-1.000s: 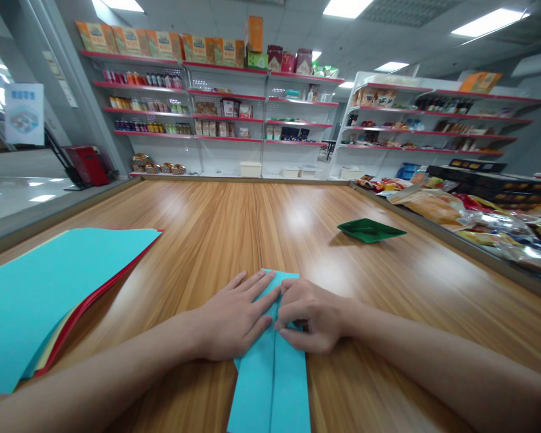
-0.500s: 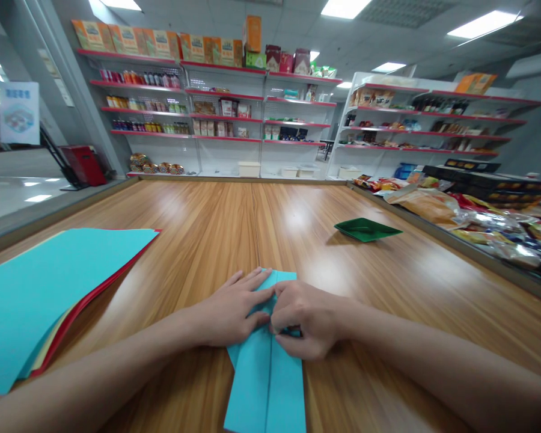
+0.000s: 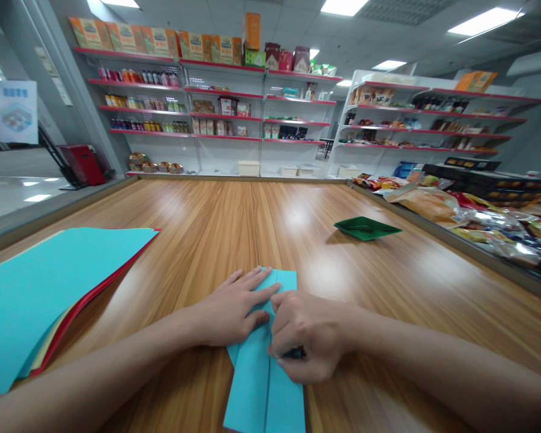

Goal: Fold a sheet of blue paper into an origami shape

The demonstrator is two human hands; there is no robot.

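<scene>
A folded sheet of turquoise paper [image 3: 247,391] lies lengthwise on the wooden table in front of me, with a seam running down its middle. A small corner of it sticks out on the left side. My left hand [image 3: 234,307] rests flat on the paper's upper left part, fingers spread and thumb out. My right hand [image 3: 309,334] is curled into a loose fist, its knuckles and fingertips on the paper along the middle seam. Through the gap in the fist only a dark patch shows; I see nothing held there.
A stack of turquoise, cream and red paper sheets [image 3: 63,282] lies at the left. A green folded paper boat-like shape [image 3: 367,228] sits at the right. Beyond the table's right rim are packaged snacks [image 3: 478,216]. Stocked shelves [image 3: 225,96] stand behind the table.
My right hand has slid toward me along the seam and stays curled. My left hand and the paper have hardly moved.
</scene>
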